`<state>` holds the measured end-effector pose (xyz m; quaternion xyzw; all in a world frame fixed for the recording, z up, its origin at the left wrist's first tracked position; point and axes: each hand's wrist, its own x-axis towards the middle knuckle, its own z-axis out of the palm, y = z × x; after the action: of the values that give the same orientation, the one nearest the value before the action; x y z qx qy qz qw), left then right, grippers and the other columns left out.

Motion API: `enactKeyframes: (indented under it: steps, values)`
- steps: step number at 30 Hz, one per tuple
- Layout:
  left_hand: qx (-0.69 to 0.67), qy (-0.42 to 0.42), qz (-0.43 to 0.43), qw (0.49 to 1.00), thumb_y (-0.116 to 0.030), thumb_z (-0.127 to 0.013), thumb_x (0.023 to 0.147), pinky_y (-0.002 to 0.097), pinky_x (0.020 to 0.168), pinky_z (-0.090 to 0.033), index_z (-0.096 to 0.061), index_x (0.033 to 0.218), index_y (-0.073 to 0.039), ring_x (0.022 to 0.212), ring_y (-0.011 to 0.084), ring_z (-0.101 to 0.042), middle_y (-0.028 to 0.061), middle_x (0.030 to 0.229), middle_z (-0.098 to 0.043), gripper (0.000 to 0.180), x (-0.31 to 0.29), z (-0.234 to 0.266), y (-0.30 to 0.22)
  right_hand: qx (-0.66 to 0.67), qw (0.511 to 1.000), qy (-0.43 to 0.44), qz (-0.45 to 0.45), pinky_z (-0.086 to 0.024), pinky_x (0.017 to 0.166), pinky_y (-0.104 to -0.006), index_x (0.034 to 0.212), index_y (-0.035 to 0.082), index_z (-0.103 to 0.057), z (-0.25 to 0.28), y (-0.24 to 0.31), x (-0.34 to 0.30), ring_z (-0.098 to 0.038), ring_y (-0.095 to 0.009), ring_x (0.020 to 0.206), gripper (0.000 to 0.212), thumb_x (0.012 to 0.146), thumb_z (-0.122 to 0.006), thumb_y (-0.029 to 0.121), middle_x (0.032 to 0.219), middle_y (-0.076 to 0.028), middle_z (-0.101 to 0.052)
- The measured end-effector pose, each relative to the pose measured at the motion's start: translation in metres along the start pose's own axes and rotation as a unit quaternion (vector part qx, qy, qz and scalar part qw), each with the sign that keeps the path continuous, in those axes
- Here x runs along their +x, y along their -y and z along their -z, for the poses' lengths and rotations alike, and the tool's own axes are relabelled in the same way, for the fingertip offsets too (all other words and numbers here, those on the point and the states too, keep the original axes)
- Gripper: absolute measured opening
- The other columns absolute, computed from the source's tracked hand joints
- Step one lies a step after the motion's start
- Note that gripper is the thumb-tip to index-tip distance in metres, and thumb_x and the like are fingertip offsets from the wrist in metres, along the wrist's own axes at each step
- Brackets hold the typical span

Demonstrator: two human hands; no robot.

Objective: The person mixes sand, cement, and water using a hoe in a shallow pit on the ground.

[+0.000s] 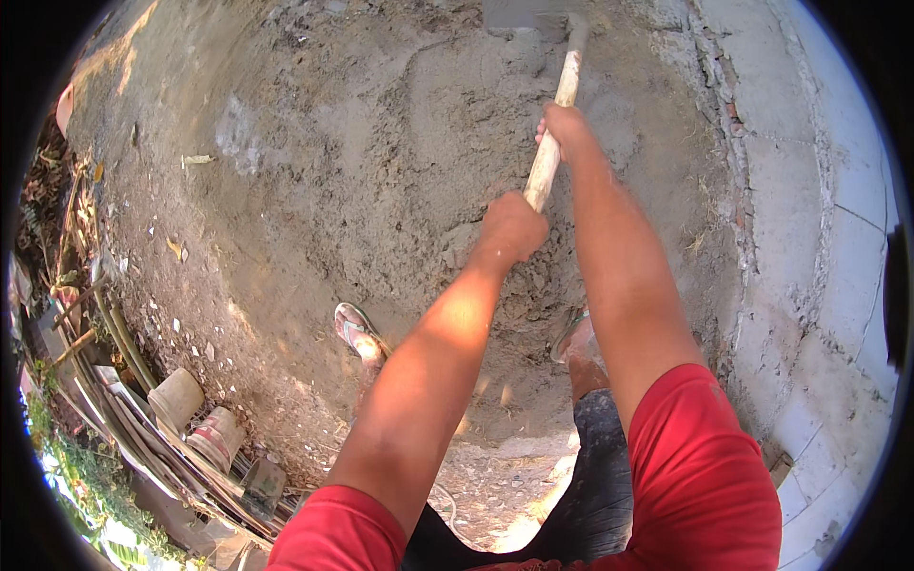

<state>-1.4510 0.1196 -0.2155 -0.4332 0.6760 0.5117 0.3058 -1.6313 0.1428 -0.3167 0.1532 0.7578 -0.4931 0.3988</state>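
Observation:
Both my arms reach forward over a patch of wet grey mortar (447, 124). My left hand (514, 226) is wrapped round the near end of the pale wooden handle of a hoe (543, 173). Farther up the same handle, my right hand (566, 131) grips it with closed fingers. The hoe's flat grey blade (514, 13) sits at the far edge of the view, on or in the mortar; its upper part is cut off. My feet, one in a flip-flop (358, 326), stand apart at the near side of the mix.
Along the right runs a broken concrete edge (738, 143), with pale tiles (857, 252) beyond it. At lower left are two dirty buckets (177, 400) beside stacked boards and poles (124, 419). Small stones and debris lie on the ground at left.

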Motion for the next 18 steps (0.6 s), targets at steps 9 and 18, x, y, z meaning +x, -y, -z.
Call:
enactKeyframes:
  steps: [9, 18]
  values:
    - [0.033, 0.016, 0.029, 0.999, -0.026, -0.070, 0.081, 0.0549, 0.078, -0.053, -0.061, 0.103, 0.002, 0.087, 0.0485, -0.067, 0.0297, 0.088, -0.068, 0.036, -0.270, -0.083, 0.189, 0.047, 0.993, -0.039, -0.099, -0.051, 0.043, -0.0342, 0.109, -0.001, -0.040, 0.022, -0.172, -0.300, -0.057, -0.018, 0.052, 0.029, 0.092, -0.057, 0.014, 0.072, -0.009, -0.054]
    - [0.030, 0.034, 0.031, 0.998, -0.024, -0.068, 0.084, 0.0584, 0.071, -0.053, -0.058, 0.104, -0.005, 0.077, 0.0487, -0.066, 0.0276, 0.078, -0.067, 0.029, -0.423, -0.172, 0.241, 0.145, 0.982, -0.039, -0.113, -0.047, 0.040, -0.0307, 0.124, 0.003, -0.040, 0.091, -0.203, -0.467, -0.053, -0.016, 0.045, 0.045, 0.084, -0.062, 0.002, 0.074, -0.007, -0.055]
